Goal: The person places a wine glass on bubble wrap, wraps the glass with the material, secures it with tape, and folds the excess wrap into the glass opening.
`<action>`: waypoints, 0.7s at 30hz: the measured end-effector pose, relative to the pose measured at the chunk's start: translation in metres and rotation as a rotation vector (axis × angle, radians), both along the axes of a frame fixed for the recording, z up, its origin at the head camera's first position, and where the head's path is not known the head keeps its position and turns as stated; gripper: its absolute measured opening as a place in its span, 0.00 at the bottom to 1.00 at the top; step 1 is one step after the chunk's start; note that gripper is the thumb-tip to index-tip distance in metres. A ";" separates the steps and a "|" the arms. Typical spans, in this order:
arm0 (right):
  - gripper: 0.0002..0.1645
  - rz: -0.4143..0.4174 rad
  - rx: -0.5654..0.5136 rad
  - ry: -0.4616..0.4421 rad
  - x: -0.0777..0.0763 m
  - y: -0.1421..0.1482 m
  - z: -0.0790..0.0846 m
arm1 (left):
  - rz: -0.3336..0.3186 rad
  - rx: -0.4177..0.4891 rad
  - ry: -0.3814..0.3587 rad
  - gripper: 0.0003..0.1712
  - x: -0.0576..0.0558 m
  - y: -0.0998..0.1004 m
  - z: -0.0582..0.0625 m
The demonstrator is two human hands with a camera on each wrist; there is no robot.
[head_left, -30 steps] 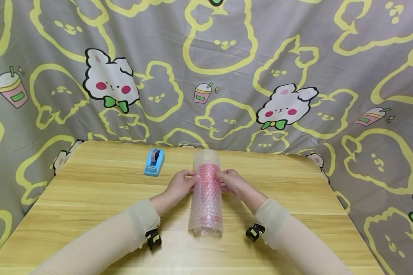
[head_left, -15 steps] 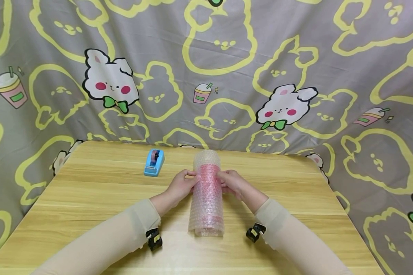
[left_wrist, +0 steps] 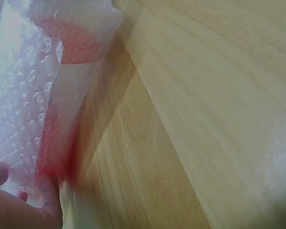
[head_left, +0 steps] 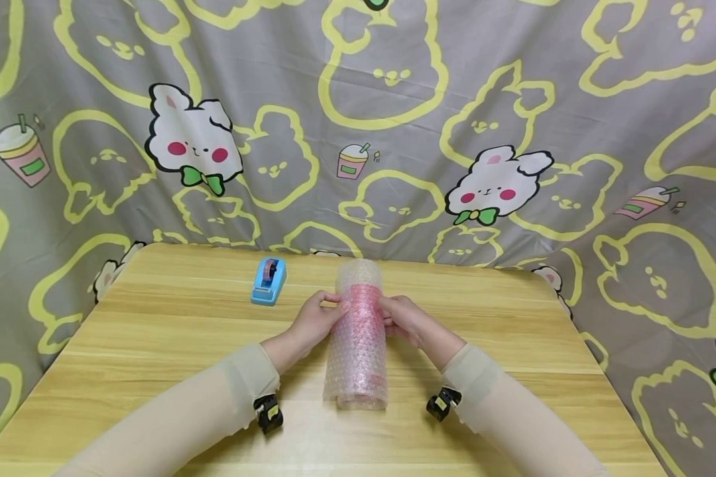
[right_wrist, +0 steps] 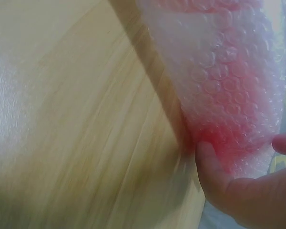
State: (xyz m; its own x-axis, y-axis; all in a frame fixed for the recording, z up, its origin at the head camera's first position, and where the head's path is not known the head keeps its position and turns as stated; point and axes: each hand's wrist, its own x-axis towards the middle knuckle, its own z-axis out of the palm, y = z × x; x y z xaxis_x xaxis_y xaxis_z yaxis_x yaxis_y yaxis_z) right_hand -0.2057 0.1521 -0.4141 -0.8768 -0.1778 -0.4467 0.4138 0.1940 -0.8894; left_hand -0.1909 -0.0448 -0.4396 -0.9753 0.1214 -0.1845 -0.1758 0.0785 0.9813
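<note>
A roll of bubble wrap [head_left: 358,351] lies lengthwise on the table, with something pink and red showing through it. What it encloses is too blurred by the bubbles to tell. On the roll's left side my left hand [head_left: 316,321] pinches the wrap between thumb and fingers. From the right, my right hand [head_left: 410,320] grips the roll with its thumb on top. Close up in the left wrist view, a loose edge of the bubble wrap [left_wrist: 24,95] stands slightly off the red part beneath. The right wrist view has my right thumb and a fingertip on either side of the bubble wrap [right_wrist: 229,95].
A blue tape dispenser [head_left: 268,281] with a roll of tape stands at the back left of the wooden table [head_left: 495,318]. Behind the table hangs a grey patterned curtain [head_left: 298,218]. Each sleeve cuff carries a small black camera.
The outer layer of bubble wrap has shifted slightly to the left near its front end. My left hand has moved a little up and right; the right hand has stayed almost still.
</note>
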 end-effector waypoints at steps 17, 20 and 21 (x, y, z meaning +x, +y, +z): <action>0.15 -0.047 0.004 0.024 0.000 0.003 -0.002 | 0.001 0.000 -0.004 0.16 0.001 0.002 0.004; 0.13 -0.057 -0.022 0.030 -0.001 0.004 -0.001 | -0.003 -0.001 -0.008 0.16 0.001 0.001 0.005; 0.13 -0.057 -0.032 0.029 -0.001 0.004 -0.001 | -0.005 0.000 -0.009 0.16 0.001 0.001 0.005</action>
